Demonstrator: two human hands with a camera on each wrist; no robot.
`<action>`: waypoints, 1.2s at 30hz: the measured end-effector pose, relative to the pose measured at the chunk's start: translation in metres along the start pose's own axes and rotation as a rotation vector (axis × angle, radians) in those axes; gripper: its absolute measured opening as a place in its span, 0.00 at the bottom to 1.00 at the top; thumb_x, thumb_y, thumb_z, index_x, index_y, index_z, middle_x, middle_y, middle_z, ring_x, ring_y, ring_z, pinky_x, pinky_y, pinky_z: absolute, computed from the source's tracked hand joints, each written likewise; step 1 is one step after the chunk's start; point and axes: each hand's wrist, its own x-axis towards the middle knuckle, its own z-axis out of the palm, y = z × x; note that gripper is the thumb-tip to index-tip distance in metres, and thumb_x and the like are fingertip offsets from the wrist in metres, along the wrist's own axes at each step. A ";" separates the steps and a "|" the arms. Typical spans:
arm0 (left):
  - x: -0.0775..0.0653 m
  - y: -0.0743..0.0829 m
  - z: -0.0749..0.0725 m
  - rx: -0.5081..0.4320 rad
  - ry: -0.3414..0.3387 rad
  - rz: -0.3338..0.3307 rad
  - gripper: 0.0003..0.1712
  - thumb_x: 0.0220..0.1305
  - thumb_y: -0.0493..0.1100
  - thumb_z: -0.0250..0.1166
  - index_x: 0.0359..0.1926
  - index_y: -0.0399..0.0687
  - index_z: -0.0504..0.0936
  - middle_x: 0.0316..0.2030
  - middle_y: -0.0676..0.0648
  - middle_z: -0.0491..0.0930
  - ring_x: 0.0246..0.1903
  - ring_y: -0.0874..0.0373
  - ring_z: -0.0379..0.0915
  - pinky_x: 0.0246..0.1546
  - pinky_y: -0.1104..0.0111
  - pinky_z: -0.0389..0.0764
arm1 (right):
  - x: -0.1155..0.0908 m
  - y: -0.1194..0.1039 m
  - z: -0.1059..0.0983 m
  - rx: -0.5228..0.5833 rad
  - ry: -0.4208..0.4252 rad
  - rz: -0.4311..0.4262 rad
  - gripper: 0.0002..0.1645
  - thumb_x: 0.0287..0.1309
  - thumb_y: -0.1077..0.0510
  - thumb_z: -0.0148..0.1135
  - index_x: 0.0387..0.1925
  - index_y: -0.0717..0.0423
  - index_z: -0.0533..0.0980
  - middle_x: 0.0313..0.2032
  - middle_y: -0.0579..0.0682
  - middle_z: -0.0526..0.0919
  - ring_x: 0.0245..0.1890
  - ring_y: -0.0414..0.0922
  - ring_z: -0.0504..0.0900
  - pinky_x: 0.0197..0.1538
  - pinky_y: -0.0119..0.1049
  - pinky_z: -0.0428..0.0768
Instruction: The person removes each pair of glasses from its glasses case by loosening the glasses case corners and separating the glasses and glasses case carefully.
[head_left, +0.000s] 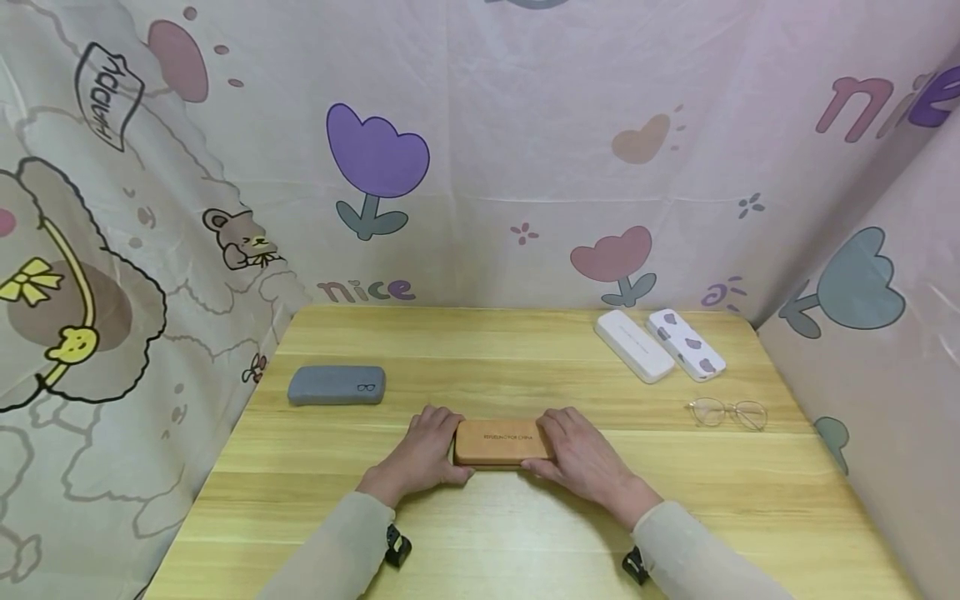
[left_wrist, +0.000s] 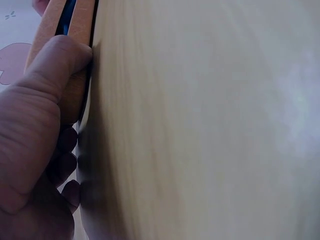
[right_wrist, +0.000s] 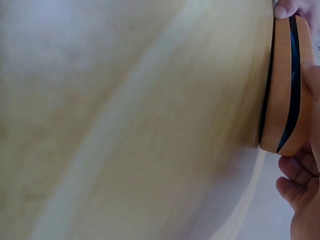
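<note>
An orange-brown glasses case (head_left: 504,442) with dark lettering on its lid lies on the table between both hands. My left hand (head_left: 426,450) grips its left end, thumb at the front and fingers behind. The right hand (head_left: 585,457) holds the opposite end in the same way. From the left wrist, the left thumb (left_wrist: 55,62) presses at the front seam of the case (left_wrist: 75,95). A dark gap, widest near the middle, runs between lid and base of the case (right_wrist: 282,90) in the right wrist view, where the right hand (right_wrist: 307,185) is partly cut off.
A grey-blue glasses case (head_left: 337,386) lies at the left. At the back right are a white case (head_left: 634,347) and a white patterned case (head_left: 686,344), side by side. Thin-framed glasses (head_left: 729,412) sit in front of them. Printed cloth (head_left: 510,150) hangs behind the wooden table (head_left: 480,542).
</note>
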 end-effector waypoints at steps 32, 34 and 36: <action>-0.003 -0.003 0.001 -0.068 0.023 -0.037 0.49 0.53 0.63 0.80 0.66 0.35 0.76 0.59 0.44 0.78 0.60 0.48 0.66 0.67 0.50 0.68 | 0.026 0.010 -0.007 0.385 -0.025 0.410 0.21 0.75 0.40 0.60 0.46 0.53 0.81 0.33 0.46 0.84 0.31 0.40 0.79 0.39 0.41 0.81; -0.002 -0.002 0.001 -0.054 0.019 -0.042 0.50 0.53 0.63 0.80 0.66 0.35 0.76 0.59 0.43 0.78 0.60 0.47 0.65 0.65 0.51 0.67 | 0.026 0.009 -0.007 0.393 -0.029 0.416 0.21 0.75 0.40 0.60 0.46 0.53 0.81 0.34 0.47 0.85 0.32 0.41 0.80 0.40 0.42 0.82; -0.002 0.000 0.000 -0.039 0.012 -0.047 0.50 0.53 0.64 0.80 0.66 0.35 0.76 0.59 0.43 0.78 0.60 0.47 0.65 0.62 0.52 0.66 | 0.026 0.009 -0.008 0.400 -0.038 0.422 0.21 0.76 0.40 0.59 0.47 0.53 0.81 0.36 0.48 0.86 0.33 0.41 0.81 0.41 0.43 0.82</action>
